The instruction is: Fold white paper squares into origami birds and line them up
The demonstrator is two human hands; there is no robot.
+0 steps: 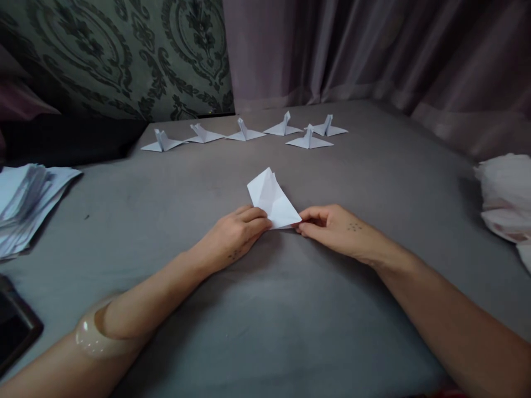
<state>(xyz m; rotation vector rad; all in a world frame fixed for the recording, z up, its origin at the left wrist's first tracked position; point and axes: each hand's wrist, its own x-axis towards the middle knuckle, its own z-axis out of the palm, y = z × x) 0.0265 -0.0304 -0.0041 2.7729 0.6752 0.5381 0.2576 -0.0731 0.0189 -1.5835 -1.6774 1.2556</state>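
White folded paper (281,205) is pinched by the left hand (237,232) and right hand (344,232), both dotted.

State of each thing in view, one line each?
White paper, folded, touched by both hands
Left hand, fingers on its near-left edge, thumb hidden
Right hand, pinching the paper's right corner
Six paper figures, folded, middles raised, sides spread
Paper stack, loose, edges uneven
Bangle, worn on left forearm
Curtain, hanging in folds

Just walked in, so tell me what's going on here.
A person handles a folded white paper, left hand on its near left part, right hand pinching its right corner. Beyond it, six folded paper figures stand on the gray surface; a paper stack lies at left.
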